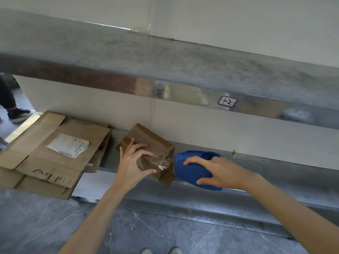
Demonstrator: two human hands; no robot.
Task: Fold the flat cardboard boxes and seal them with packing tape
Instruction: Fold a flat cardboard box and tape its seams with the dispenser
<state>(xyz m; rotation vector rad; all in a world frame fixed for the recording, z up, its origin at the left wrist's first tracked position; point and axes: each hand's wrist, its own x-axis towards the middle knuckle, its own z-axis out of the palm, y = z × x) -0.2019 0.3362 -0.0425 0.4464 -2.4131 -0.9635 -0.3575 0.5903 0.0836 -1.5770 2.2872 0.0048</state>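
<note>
At your far left, past the end of the shelf point(266, 171), another person's leg and dark shoe point(17, 114) stand on the floor. Next along, a stack of flat cardboard point(36, 162) lies on the shelf, its near edge hanging out over the floor. A white shipping label point(68, 145) is stuck on the top sheet. A white sheet point(95, 181) lies on the shelf, partly under the right side of the stack.

Just right of the stack is the small box point(150, 142), folded up and tilted on the shelf. Your left hand point(134, 162) grips it, with your fingers curled over the top and your thumb on the near face. Clear tape point(163, 163) shines across the right end of the box. A loose cardboard flap point(166, 177) hangs down at the lower corner of that end.

Right up against that end is the blue tape dispenser point(192, 171). I can't tell whether it touches the box. Your right hand point(218, 171) holds it, with fingers spread over the top and your thumb curled under the near side.

Higher up, right of centre, a small sticker with handwriting point(227, 101) sits on the front edge of the upper shelf point(165, 57). At the bottom edge, the toes of your own shoes point(161, 251) show on the grey floor point(45, 217).
</note>
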